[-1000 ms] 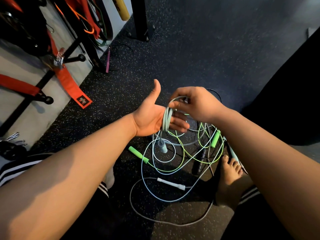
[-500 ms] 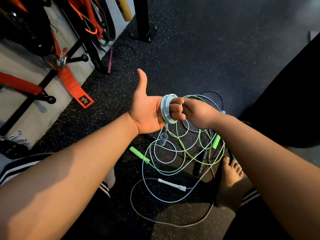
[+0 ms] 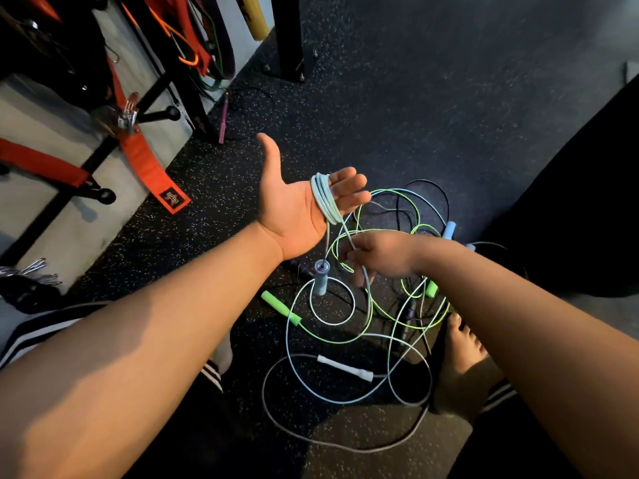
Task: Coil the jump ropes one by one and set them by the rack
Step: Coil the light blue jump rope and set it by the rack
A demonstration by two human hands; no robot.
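My feed shows a dark speckled rubber floor (image 3: 432, 108); at its left edge, orange straps (image 3: 145, 164) hang from a black rack (image 3: 193, 105) against a pale wall (image 3: 41, 216).

Floor (image 3: 415, 98): speckled rubber, matt, grainy. Pale blue rope (image 3: 323, 198): smooth plastic cord, slight sheen. Green handle (image 3: 280, 307): matt, possibly foam. Orange strap (image 3: 148, 167): woven cloth.
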